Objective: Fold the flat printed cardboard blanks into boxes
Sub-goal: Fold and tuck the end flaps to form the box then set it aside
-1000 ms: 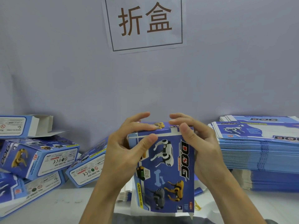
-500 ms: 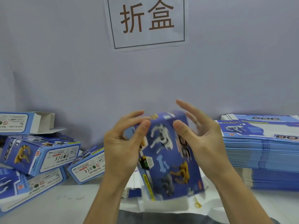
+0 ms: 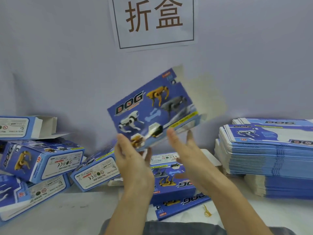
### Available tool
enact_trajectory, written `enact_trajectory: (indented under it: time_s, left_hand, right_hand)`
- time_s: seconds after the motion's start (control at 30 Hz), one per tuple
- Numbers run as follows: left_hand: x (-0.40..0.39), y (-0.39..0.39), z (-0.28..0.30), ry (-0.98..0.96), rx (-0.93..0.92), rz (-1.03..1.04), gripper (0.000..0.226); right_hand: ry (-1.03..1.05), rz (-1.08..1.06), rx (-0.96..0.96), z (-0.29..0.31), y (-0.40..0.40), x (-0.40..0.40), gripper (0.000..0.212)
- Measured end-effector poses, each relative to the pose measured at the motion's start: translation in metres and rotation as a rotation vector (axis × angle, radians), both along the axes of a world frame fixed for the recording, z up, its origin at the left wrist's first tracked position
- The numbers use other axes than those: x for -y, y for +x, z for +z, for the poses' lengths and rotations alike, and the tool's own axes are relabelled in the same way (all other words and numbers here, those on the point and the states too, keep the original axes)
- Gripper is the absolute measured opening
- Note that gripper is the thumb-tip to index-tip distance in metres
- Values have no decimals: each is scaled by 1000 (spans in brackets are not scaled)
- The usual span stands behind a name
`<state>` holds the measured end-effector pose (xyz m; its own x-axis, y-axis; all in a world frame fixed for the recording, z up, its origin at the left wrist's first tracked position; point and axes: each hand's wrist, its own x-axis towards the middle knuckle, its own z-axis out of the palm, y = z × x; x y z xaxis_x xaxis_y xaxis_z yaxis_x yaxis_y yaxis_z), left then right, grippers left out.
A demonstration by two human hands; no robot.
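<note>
Aloft, tilted box (image 3: 152, 107), hands (image 3: 133, 160) at lower edge

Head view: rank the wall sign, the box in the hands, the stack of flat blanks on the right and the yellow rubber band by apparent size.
1. stack of flat blanks
2. box and wall sign: look alike; the box is nearer and the sign is cropped, so unranked
3. yellow rubber band
</note>
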<state>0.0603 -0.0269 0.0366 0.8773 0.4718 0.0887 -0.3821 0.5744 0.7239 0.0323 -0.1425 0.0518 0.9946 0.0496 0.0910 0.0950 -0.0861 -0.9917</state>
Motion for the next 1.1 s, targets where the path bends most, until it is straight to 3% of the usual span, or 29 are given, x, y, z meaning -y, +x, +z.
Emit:
enact_trajectory:
  time_s: [0.03, 0.1, 0.13, 0.17, 0.27, 0.33, 0.43, 0.5, 0.57, 0.67, 0.8, 0.9, 1.1]
  left_hand:
    - [7, 0, -3, 14, 10, -116, 34]
    - [15, -3, -8, 115, 12, -347, 48]
    - [15, -4, -11, 198, -1, -417, 53]
    - [14, -5, -12, 281, -15, -429, 56]
    - [-3, -1, -10, 472, -9, -201, 66]
    - [-19, 0, -3, 517, 45, -112, 78]
    - [-31, -2, 2, 593, 176, -245, 90]
    - [-31, -4, 4, 580, 201, -323, 97]
    - [-23, -5, 1, 593, 204, -312, 94]
    - [-4, -9, -7, 668, 226, -247, 76]
    - [4, -10, -11, 606, 272, -195, 78]
    - [-1, -7, -10, 605, 354, -151, 61]
    - [-6, -7, -9, 672, 350, -204, 31]
  right_hand:
    - [196, -48, 41, -1, 3, -1, 126]
    - [484, -185, 202, -5, 12, 9, 86]
    - [571, -237, 260, -5, 14, 17, 68]
    - [606, -249, 294, -5, 16, 25, 65]
    - [474, -177, 297, -8, 18, 51, 73]
    - [264, -18, 317, -12, 19, 63, 64]
    - [11, 230, 266, -13, 17, 65, 58]
    - [19, 344, 234, -16, 18, 63, 65]
    - [68, 318, 288, -19, 20, 58, 70]
    - [167, 115, 426, -18, 20, 46, 97]
    - [108, -20, 643, -17, 19, 32, 70]
    - [88, -96, 711, -14, 18, 28, 56]
    - [175, -88, 577, -21, 18, 27, 36]
